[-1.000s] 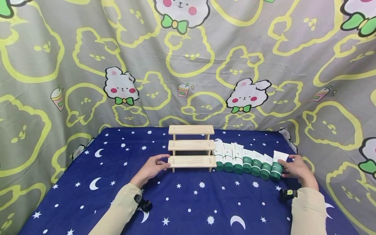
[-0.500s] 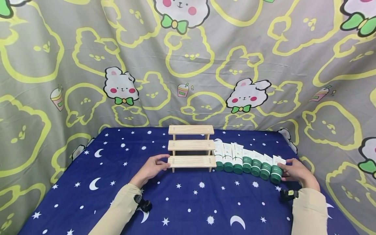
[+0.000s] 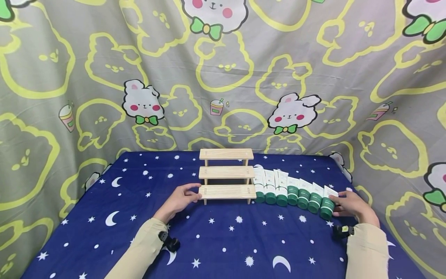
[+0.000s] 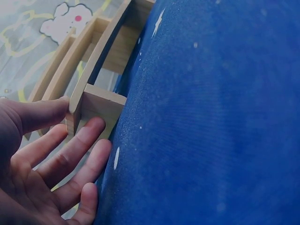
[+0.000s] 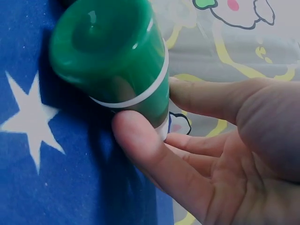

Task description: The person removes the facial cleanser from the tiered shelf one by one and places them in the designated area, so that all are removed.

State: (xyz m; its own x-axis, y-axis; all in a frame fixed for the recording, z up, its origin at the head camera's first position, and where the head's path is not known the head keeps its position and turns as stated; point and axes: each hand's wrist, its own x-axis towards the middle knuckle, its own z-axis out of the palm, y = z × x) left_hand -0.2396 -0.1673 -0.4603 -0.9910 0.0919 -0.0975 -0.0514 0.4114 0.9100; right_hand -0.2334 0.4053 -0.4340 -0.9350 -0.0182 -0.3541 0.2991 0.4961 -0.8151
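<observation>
A three-step wooden display rack point(image 3: 227, 172) stands at the middle back of the table. My left hand point(image 3: 180, 200) pinches the left end of its lowest plank; in the left wrist view the thumb is on the plank point(image 4: 101, 56) and the fingers are bent under it. Right of the rack, several white-and-green squeeze tubes point(image 3: 304, 195) lean side by side in a row, green caps toward me. At the row's right end my right hand point(image 3: 350, 204) holds the last tube point(image 3: 326, 207) between thumb and fingers. Its green cap point(image 5: 105, 42) fills the top of the right wrist view.
Under everything lies a dark blue cloth point(image 3: 223, 240) with white stars and moons. A grey curtain point(image 3: 230, 77) with yellow outlines and rabbit prints hangs right behind the table and along both sides. Three taller tubes point(image 3: 270, 184) sit nearest the rack.
The rightmost tube has come down and toward me, tipping back in line with its neighbours, with my right hand still around it. My left hand stays at the rack.
</observation>
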